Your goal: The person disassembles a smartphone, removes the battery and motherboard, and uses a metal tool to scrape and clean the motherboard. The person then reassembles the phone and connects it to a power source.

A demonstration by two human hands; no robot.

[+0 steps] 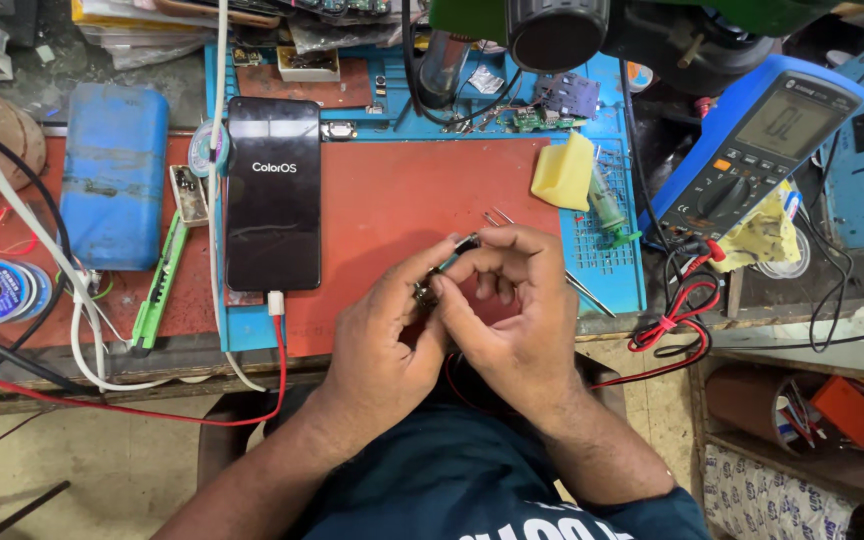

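Seen from above, the left hand [387, 320] and right hand [512, 300] meet over the front of a red mat [402, 190], fingers curled together and pinching a small dark part [452, 258] between their tips. A phone [273, 195] with a lit screen lies on the mat to the left, its cable [277, 340] plugged in. A yellow sponge [564, 170] and a blue multimeter [757, 150] sit to the right, well apart from the hands.

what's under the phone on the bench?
The black phone lies on the red mat; its lower end overlaps the blue mat's edge, and a cable is plugged in. Whatever lies directly beneath the phone is covered.
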